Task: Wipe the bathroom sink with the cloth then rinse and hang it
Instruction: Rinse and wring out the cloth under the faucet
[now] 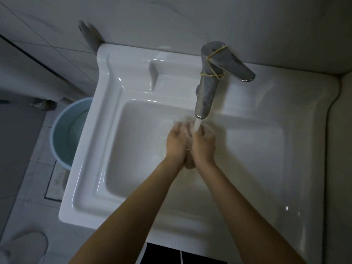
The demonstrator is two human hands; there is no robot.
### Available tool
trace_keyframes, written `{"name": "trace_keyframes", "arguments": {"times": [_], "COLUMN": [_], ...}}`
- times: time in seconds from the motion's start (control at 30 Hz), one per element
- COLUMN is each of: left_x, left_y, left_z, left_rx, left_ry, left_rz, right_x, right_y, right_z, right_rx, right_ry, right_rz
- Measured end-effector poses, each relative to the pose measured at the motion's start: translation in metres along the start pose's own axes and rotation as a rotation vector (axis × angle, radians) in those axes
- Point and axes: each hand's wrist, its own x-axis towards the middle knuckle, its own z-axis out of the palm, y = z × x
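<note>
Both hands meet over the basin of the white sink [85, 168], the left hand [176, 143] and right hand [203, 147] pressed together and clamped around a wadded brownish cloth [189, 164] between the palms. Water [197, 125] from the metal faucet [207, 88] falls on the blurred fingers. A yellow rubber band [213, 59] wraps the faucet; a blue bucket [64, 134] stands on the floor left of the sink.
</note>
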Motion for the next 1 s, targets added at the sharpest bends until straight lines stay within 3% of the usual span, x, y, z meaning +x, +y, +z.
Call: {"name": "trace_keyframes", "arguments": {"times": [0.1, 0.2, 0.33, 0.43, 0.5, 0.63, 0.73, 0.8, 1.0], "left_x": [-0.016, -0.001, 0.004, -0.018, -0.02, 0.009, 0.019, 0.015, 0.01], "left_y": [-0.007, 0.0, 0.002, -0.005, -0.006, -0.002, -0.003, -0.007, -0.014], "left_z": [0.01, 0.004, 0.002, 0.006, 0.001, 0.005, 0.024, 0.025, -0.036], "left_rx": [0.033, 0.178, -0.011, -0.122, -0.113, -0.04, -0.081, -0.011, -0.093], "left_ry": [-0.057, 0.018, 0.054, -0.04, -0.054, 0.071, 0.007, 0.006, 0.221], "left_rz": [0.028, 0.125, 0.061, -0.023, 0.037, 0.105, 0.029, 0.123, 0.119], "right_x": [0.031, 0.003, -0.01, 0.029, 0.04, 0.024, 0.025, 0.027, 0.011], "right_y": [-0.005, 0.001, 0.007, 0.0, 0.001, 0.001, 0.015, 0.024, 0.024], "right_z": [-0.004, -0.009, -0.004, -0.002, -0.007, -0.036, -0.06, -0.067, -0.011], "right_rx": [0.129, 0.132, 0.028, 0.113, 0.16, 0.064, -0.001, -0.036, -0.033], "right_ry": [0.008, -0.051, -0.079, -0.025, 0.003, 0.012, 0.076, 0.118, -0.062], "right_rz": [0.042, 0.014, -0.049, -0.009, -0.085, -0.275, -0.319, -0.318, -0.256]}}
